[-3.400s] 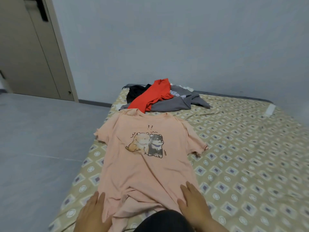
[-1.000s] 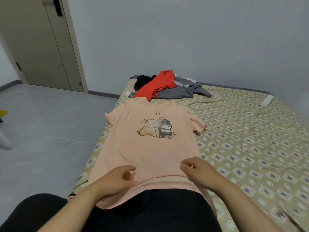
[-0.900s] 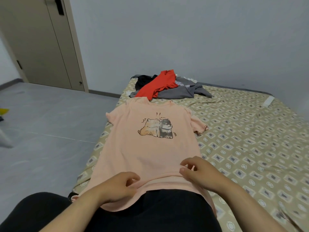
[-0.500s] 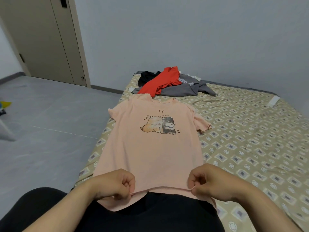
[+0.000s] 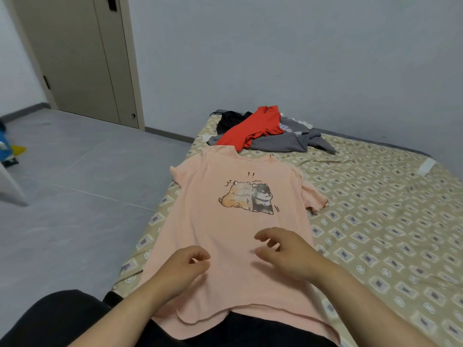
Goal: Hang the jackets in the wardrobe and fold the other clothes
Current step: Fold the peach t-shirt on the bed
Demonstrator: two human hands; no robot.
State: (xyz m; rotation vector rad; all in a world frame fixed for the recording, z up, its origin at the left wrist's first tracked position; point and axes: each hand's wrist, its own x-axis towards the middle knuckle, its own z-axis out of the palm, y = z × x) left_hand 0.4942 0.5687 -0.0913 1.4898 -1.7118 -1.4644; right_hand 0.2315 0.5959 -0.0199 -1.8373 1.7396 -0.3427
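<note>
A peach T-shirt (image 5: pixel 233 234) with a cartoon print of two dogs lies spread face up along the left edge of the bed (image 5: pixel 375 234), its hem draped over my dark-clad lap. My left hand (image 5: pixel 184 265) hovers over the lower part of the shirt with loosely curled fingers and holds nothing. My right hand (image 5: pixel 284 249) is just above the shirt to the right, fingers relaxed and spread, also empty. At the far end of the bed lies a pile: a red garment (image 5: pixel 253 128) over a grey one (image 5: pixel 288 141) and a black one (image 5: pixel 231 120).
The bed has a beige patterned sheet and reaches far to the right. Grey floor (image 5: pixel 75 196) lies on the left. A closed beige door (image 5: pixel 75 58) stands at the back left. A blue and yellow object (image 5: pixel 7 151) sits at the left edge.
Half a second ago both hands pinched the shirt's hem near my lap. They have let go and moved forward over the shirt's lower body. The hem now lies loose over my lap.
</note>
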